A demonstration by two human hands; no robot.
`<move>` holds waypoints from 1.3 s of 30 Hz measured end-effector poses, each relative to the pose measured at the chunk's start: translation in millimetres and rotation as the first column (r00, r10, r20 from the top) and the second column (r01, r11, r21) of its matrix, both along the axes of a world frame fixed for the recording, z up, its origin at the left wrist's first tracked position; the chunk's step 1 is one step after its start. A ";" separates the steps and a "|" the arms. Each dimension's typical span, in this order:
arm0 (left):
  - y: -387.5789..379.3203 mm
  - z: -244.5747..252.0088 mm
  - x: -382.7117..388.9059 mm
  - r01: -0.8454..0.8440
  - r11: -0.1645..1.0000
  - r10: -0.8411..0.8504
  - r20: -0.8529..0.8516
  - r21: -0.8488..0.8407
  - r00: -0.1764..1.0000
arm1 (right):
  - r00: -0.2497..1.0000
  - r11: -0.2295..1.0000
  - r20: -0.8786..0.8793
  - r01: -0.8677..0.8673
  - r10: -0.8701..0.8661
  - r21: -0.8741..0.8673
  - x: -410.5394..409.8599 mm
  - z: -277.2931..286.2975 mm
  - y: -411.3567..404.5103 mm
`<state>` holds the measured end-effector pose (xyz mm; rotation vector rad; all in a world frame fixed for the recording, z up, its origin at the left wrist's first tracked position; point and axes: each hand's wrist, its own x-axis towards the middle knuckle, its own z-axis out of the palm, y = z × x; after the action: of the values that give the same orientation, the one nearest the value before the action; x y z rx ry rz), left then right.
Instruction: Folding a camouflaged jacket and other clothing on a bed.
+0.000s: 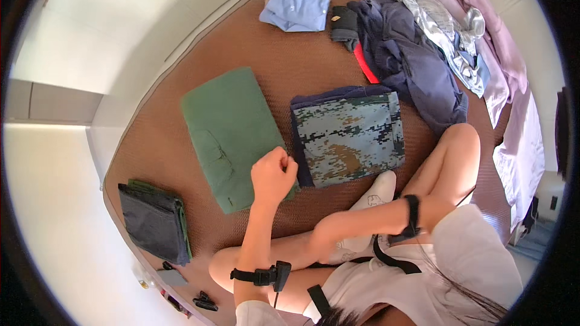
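My left hand (273, 177) is curled into a fist over the lower right edge of a folded green garment (226, 131); nothing shows between the fingers. The green garment lies flat, with a few creases near its lower end. Just right of this fist is a folded camouflage garment (351, 138) in a pixel pattern, on top of folded dark navy cloth (300, 158). My right hand (322, 237), blurred, rests against my bent leg beside a white patterned sock (378, 192). Its fingers cannot be made out.
Everything lies on a brown woven mat (290, 56). A dark folded stack (152, 222) sits at left, a folded light blue shirt (299, 2) at the top. Crumpled navy clothing (403, 50), silvery cloth (435, 22) and pink fabric (491, 31) heap at upper right. Black straps circle both forearms.
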<state>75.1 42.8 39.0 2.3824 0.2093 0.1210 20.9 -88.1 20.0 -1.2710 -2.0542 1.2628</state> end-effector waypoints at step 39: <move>138.4 -13.8 31.7 -0.765 0.628 0.777 -0.180 0.141 0.604 | -0.276 0.088 -0.226 0.438 -0.934 -0.895 170.2 1.6 101.6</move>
<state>106.8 181.2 25.2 2.1738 1.3754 0.2616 191.1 13.5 21.7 -1.2272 0.2242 1.2034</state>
